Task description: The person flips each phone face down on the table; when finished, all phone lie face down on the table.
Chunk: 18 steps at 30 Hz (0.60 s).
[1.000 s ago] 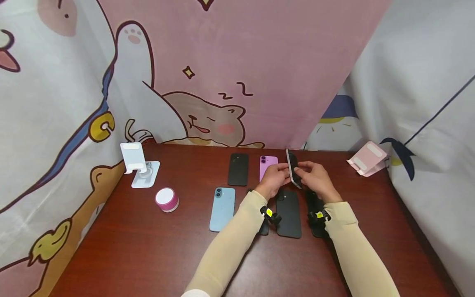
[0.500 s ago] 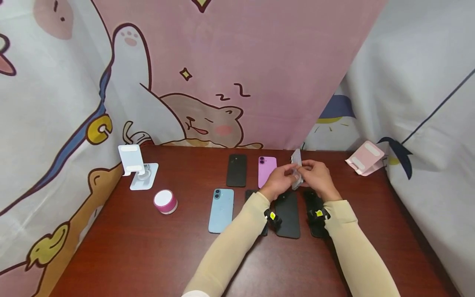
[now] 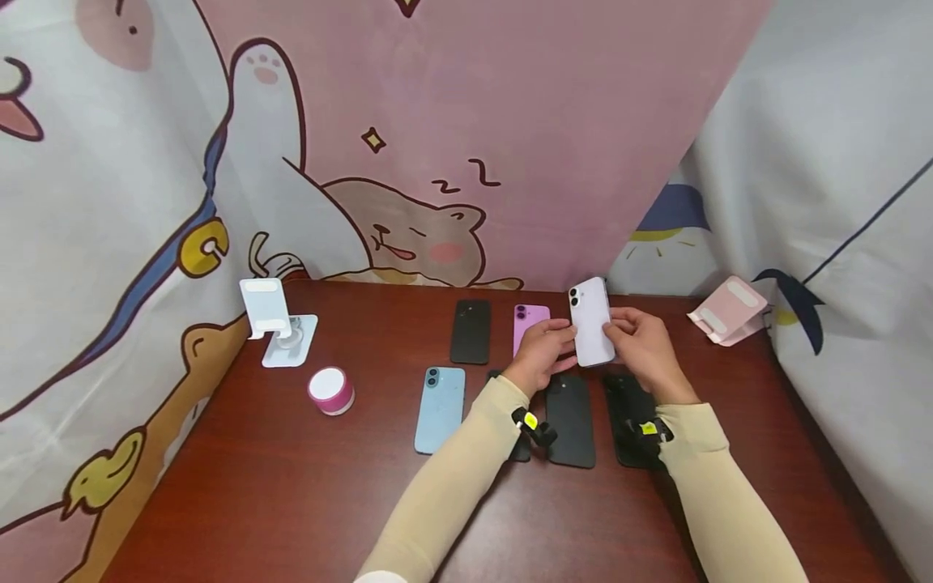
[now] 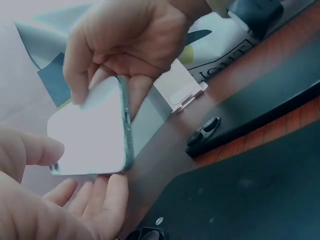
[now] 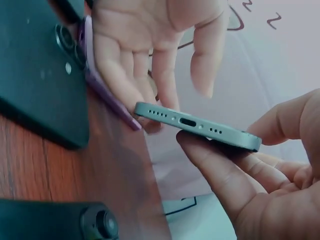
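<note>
A pale phone (image 3: 592,324) is raised above the table, its back with the camera lenses facing the head camera. My right hand (image 3: 649,344) pinches it at the right edge, thumb on the back and fingers beneath. At the opposite edge is my left hand (image 3: 541,352); its fingers touch the phone, while the thumb (image 5: 204,75) hovers over the back with a gap. The right wrist view shows the phone's bottom edge (image 5: 187,121) with its charging port. Below the hands lie a black phone (image 3: 570,425) and a glossy dark phone (image 3: 623,413).
A purple phone (image 3: 526,318), a black phone (image 3: 470,332) and a light blue phone (image 3: 440,409) lie left of the hands. Another dark phone (image 3: 520,449) is mostly under the left forearm. A white stand (image 3: 266,306), a pink-sided round jar (image 3: 331,390) and a pink stand (image 3: 729,309) flank them.
The pale phone has turned from edge-on, dark screen showing, to back facing the head camera. My right hand has shifted slightly right; the left thumb has come off it.
</note>
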### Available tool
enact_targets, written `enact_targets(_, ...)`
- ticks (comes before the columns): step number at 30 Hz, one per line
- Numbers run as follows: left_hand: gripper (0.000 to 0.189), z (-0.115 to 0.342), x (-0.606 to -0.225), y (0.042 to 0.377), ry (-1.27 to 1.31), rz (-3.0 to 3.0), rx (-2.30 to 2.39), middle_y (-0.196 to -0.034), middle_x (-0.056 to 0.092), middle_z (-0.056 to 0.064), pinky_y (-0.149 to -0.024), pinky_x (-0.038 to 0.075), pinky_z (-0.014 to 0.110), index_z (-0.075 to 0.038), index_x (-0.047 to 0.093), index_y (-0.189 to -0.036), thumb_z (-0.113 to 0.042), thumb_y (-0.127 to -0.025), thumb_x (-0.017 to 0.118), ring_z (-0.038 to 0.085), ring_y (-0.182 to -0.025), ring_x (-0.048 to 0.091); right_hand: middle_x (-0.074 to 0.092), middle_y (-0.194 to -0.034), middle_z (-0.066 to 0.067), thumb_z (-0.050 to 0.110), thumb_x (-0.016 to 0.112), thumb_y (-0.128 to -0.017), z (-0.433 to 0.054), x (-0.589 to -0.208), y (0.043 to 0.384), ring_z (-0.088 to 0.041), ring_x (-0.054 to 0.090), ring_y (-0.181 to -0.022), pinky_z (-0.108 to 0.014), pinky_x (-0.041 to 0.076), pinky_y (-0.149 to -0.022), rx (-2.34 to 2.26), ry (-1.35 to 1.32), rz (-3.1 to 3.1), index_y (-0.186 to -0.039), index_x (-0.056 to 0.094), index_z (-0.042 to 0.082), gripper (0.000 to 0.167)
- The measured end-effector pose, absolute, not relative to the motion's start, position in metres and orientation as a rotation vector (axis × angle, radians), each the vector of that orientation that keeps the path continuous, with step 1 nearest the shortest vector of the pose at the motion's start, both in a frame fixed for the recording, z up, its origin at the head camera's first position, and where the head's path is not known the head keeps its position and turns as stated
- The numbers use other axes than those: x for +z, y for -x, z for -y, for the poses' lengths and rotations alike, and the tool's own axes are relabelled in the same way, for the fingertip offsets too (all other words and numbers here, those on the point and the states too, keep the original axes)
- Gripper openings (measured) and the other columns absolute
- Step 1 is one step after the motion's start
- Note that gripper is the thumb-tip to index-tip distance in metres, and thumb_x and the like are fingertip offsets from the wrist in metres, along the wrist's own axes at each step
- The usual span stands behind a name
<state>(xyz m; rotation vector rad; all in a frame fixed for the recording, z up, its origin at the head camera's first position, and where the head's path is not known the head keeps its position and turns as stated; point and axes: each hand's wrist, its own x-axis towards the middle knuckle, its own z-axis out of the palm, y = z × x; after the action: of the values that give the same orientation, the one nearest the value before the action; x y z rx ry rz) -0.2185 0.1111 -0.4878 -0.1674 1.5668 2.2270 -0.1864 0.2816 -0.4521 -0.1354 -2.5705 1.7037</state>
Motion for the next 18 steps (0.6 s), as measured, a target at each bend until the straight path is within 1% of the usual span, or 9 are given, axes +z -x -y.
enact_targets(4, 0.028, -0.111, -0.487, 0.218, 0.162, -1.548, 2.195, -0.107, 0.078, 0.008, -0.088, 0.065, 0.047, -0.010, 0.069, -0.126, -0.014, -0.098, 0.073, 0.021, -0.097, 0.075, 0.063, -0.135, -0.036, 0.017, 0.058, -0.108, -0.281, -0.449, 0.185, -0.002, 0.070, -0.082, -0.028, 0.064, -0.066, 1.777, 0.121, 2.526, -0.146, 0.053, -0.010, 0.047)
enact_targets(6, 0.030, -0.110, -0.487, 0.218, 0.156, -1.544, 2.199, -0.105, 0.076, 0.007, -0.088, 0.065, 0.048, -0.011, 0.070, -0.127, -0.011, -0.098, 0.072, 0.020, -0.095, 0.074, 0.063, -0.135, -0.035, 0.018, 0.058, -0.108, -0.282, -0.449, 0.186, -0.002, 0.070, -0.082, -0.028, 0.064, -0.066, 1.779, 0.141, 2.517, -0.146, 0.053, -0.009, 0.047)
enact_targets(9, 0.034, -0.109, -0.488, 0.218, 0.138, -1.544, 2.208, -0.105, 0.074, 0.006, -0.091, 0.064, 0.047, -0.009, 0.070, -0.132, -0.007, -0.098, 0.070, 0.020, -0.095, 0.073, 0.065, -0.134, -0.033, 0.018, 0.060, -0.108, -0.287, -0.453, 0.188, -0.003, 0.070, -0.081, -0.027, 0.064, -0.066, 1.726, 0.182, 2.546, -0.146, 0.054, -0.007, 0.046)
enact_targets(14, 0.039, -0.108, -0.488, 0.217, 0.078, -1.618, 2.179, -0.113, 0.073, 0.009, -0.093, 0.063, 0.045, -0.002, 0.067, -0.138, -0.005, -0.100, 0.067, 0.020, -0.101, 0.072, 0.068, -0.131, -0.031, 0.018, 0.064, -0.106, -0.297, -0.462, 0.189, -0.010, 0.072, -0.082, -0.032, 0.065, -0.067, 1.600, 0.230, 2.639, -0.145, 0.056, -0.005, 0.046)
enact_targets(18, 0.039, -0.109, -0.489, 0.216, 0.027, -1.733, 2.098, -0.125, 0.072, 0.013, -0.097, 0.062, 0.045, 0.002, 0.065, -0.139, -0.008, -0.101, 0.067, 0.021, -0.110, 0.071, 0.070, -0.128, -0.031, 0.019, 0.068, -0.104, -0.303, -0.471, 0.191, -0.017, 0.074, -0.089, -0.030, 0.065, -0.070, 1.523, 0.262, 2.694, -0.143, 0.059, -0.006, 0.047)
